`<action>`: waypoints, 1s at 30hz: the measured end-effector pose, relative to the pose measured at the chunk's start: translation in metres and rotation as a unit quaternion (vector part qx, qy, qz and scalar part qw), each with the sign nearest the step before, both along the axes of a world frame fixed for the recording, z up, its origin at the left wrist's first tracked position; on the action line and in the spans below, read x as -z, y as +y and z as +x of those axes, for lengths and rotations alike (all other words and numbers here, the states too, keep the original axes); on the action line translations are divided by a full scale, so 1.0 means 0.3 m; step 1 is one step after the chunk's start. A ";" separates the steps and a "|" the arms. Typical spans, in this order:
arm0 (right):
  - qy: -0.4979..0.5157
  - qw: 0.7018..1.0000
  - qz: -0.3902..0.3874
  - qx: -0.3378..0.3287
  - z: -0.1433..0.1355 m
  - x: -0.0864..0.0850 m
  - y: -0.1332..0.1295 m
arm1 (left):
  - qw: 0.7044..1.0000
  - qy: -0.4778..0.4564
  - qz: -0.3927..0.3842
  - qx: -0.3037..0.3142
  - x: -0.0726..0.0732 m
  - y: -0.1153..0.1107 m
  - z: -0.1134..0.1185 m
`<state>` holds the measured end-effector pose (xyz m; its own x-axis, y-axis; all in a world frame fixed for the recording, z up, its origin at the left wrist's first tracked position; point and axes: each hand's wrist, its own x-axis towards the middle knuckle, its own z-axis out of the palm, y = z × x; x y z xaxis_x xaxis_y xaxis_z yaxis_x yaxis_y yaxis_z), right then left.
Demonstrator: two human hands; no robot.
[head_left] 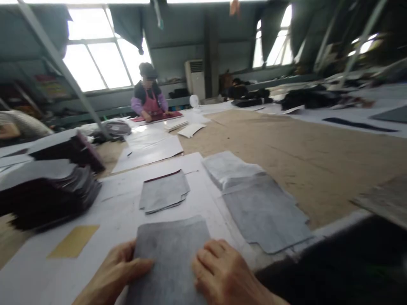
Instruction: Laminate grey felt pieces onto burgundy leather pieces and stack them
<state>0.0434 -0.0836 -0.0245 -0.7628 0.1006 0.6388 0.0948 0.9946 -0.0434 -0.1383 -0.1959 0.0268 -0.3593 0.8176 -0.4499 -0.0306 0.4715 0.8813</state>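
Note:
A grey fabric piece [168,258] is between my two hands at the bottom centre. My left hand [119,269] grips its left edge, thumb on top and fingers at the side and beneath. At the right edge, my right hand [219,267] has its fingers curled together on the fabric. Just beyond lies a smaller grey piece [163,190] with a dark red top edge, on white paper [121,216]. To the right, larger grey fabric pieces [263,207] overlap, partly on the brown table surface.
A dark fabric stack [54,190] stands at the left, near a yellow card [74,241]. White sheets [152,148] lie farther back. Across the table, a person in a pink apron [151,101] handles dark red material. Dark cloth [302,97] lies back right.

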 end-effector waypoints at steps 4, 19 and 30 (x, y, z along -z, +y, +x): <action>0.068 0.997 -0.015 -0.021 0.006 0.018 -0.005 | 0.992 0.111 -0.015 0.055 -0.044 0.037 -0.090; 0.098 0.985 0.113 0.091 -0.038 0.042 -0.055 | 0.905 0.378 0.047 0.186 0.003 0.324 0.029; 0.060 0.987 -0.140 0.060 0.035 -0.029 0.082 | 0.854 0.442 0.251 0.112 0.117 0.289 0.045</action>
<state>0.0538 -0.0588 -0.0157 -0.6545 0.3708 0.6589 0.1888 0.9240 -0.3324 -0.1247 -0.1092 -0.0084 -0.1867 0.9202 0.3441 0.7921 -0.0661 0.6068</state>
